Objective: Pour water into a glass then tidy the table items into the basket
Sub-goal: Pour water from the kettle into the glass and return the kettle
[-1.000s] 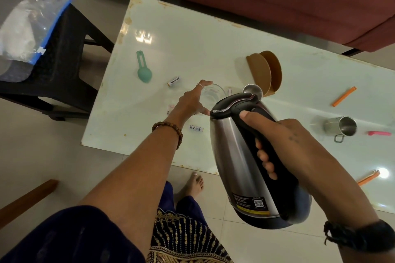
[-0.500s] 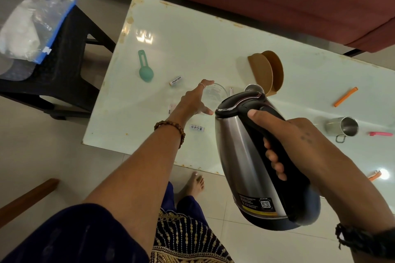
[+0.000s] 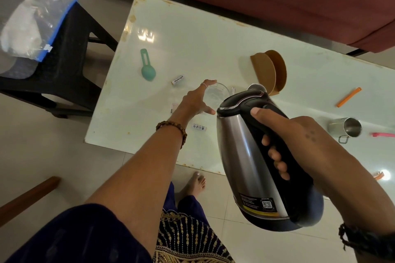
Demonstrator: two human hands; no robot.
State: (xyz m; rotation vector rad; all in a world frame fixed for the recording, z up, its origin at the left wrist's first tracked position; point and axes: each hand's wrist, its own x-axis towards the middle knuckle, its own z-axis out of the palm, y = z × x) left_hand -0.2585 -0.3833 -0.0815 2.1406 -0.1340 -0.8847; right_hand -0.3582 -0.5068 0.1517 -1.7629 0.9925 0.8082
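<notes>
A clear glass (image 3: 217, 93) stands upright on the white table (image 3: 192, 34), near its middle. My left hand (image 3: 196, 100) wraps around the glass from the left, thumb and forefinger on either side of it. My right hand (image 3: 284, 134) grips the black handle of a steel electric kettle (image 3: 245, 156). The kettle hangs above the table's near edge, tilted with its spout end towards the glass. The kettle's lid is closed and it covers the right side of the glass. No water stream shows.
On the table lie a teal measuring spoon (image 3: 146, 66), a small battery (image 3: 178, 80), a white strip (image 3: 199, 127), an orange clip (image 3: 348, 97), a steel mug (image 3: 346, 127), a pink item (image 3: 383, 134) and a brown curved holder (image 3: 270, 71). A black chair (image 3: 70, 53) with a plastic bag (image 3: 32, 28) stands left.
The kettle has drifted slightly to the right in my right hand. My left hand has stayed around the glass.
</notes>
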